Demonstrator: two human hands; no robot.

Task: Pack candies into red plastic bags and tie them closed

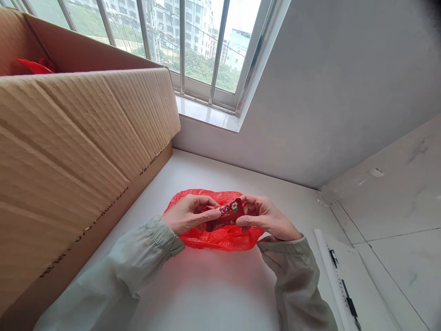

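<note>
Between both hands is a small dark red box point(225, 215) with a white flower and lettering on its face. My left hand point(189, 213) pinches its left end, thumb on the front. My right hand point(258, 214) grips the right end between thumb and fingers. The box is tilted slightly, its right end higher. Under it a crumpled red plastic bag point(220, 241) lies spread on the white table point(210, 285). Whatever may be inside the bag is hidden by my hands and the box.
A large open cardboard box point(86, 138) stands on the left, with something red point(36, 65) inside. At the right lie a white bar point(330, 276) and black pens point(349, 303). Behind are a grey wall point(310, 92) and a barred window point(200, 46).
</note>
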